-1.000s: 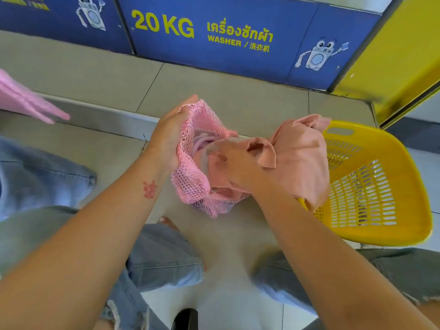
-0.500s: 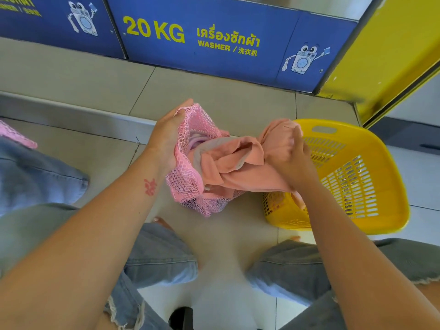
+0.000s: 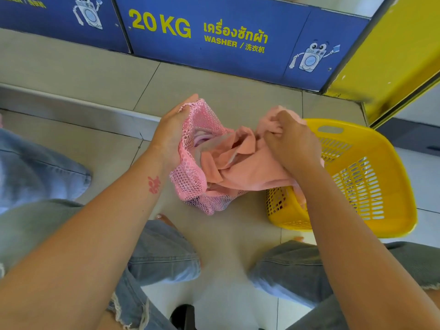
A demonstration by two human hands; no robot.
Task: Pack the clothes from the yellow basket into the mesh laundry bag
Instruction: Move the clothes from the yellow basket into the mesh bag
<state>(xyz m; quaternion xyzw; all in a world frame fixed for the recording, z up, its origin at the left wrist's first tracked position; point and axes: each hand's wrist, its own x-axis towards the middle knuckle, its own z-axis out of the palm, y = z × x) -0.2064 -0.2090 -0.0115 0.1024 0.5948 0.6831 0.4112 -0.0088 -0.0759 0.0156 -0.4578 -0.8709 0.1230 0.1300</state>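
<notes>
L hand [image 3: 171, 136] grips mesh bag [image 3: 190, 186] rim; R hand [image 3: 292, 144] fisted on pink garment [image 3: 247, 167]; both arms fwd.

Mesh bag [image 3: 190, 177] mouth seemingly half-blocked by garment [image 3: 250, 172] (basket [image 3: 381, 186] close right).

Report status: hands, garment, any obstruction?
Left hand holds mesh bag mouth open. Right hand grips pink garment, partly in bag, trailing from yellow basket. Nothing blocking.

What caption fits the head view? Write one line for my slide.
Left hand holds the pink mesh laundry bag open; right hand grips a peach garment at its mouth, yellow basket alongside.
</notes>
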